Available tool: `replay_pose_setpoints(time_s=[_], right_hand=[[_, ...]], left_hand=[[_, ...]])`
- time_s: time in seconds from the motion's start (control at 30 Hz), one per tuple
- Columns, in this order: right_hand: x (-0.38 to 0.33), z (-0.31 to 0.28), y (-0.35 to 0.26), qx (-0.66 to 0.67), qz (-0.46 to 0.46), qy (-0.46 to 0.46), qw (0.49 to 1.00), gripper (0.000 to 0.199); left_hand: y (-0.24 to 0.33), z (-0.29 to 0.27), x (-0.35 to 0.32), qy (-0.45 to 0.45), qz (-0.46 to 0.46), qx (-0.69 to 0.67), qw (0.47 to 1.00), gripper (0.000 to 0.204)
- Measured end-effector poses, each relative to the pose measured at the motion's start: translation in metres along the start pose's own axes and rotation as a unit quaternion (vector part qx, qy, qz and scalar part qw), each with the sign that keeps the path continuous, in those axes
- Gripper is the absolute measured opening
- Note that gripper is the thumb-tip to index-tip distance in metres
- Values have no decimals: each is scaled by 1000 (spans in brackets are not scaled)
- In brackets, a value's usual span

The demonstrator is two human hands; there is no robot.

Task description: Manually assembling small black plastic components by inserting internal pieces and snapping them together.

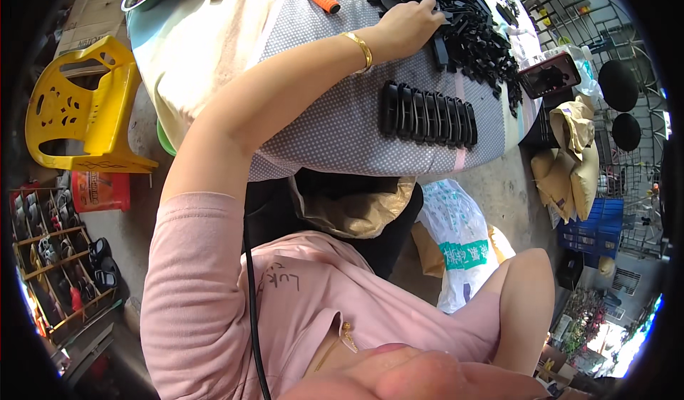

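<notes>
My left hand (pixel 415 27) reaches across the cloth-covered table, a gold bangle on its wrist. Its fingers are curled at the near edge of a heap of small black plastic pieces (pixel 474 40); whatever they grip is hidden among the dark parts. A longer black piece (pixel 439 51) lies just beside the fingertips. Nearer to me, a neat row of black ribbed plastic parts (pixel 429 117) stands side by side on the cloth. My right arm (pixel 529 300) is bent at the elbow on the right, and its hand is out of sight.
An orange-handled screwdriver (pixel 324 0) lies on the dotted tablecloth (pixel 313 140). At the right table edge is a phone (pixel 550 76). An open brown bag (pixel 356 208) sits by my lap. A yellow chair (pixel 89 111) stands left, with sacks (pixel 570 165) on the right.
</notes>
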State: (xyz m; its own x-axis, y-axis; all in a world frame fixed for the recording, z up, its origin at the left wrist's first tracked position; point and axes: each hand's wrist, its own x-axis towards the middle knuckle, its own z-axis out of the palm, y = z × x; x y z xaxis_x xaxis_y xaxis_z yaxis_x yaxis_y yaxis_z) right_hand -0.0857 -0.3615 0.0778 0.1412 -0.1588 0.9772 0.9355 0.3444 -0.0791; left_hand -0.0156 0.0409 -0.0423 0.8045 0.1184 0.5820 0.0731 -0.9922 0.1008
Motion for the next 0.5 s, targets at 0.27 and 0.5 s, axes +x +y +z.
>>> replay_pose_setpoints(time_s=[0.27,0.5], right_hand=[[3,3,-10,19,-40,-13,999,34],[7,11,-17,28,-84,-27,996,33]], left_hand=[[2,-25,-21,9,-18,-11,1000,33],[1,-34,-44,-28,-37,-28,999,37]])
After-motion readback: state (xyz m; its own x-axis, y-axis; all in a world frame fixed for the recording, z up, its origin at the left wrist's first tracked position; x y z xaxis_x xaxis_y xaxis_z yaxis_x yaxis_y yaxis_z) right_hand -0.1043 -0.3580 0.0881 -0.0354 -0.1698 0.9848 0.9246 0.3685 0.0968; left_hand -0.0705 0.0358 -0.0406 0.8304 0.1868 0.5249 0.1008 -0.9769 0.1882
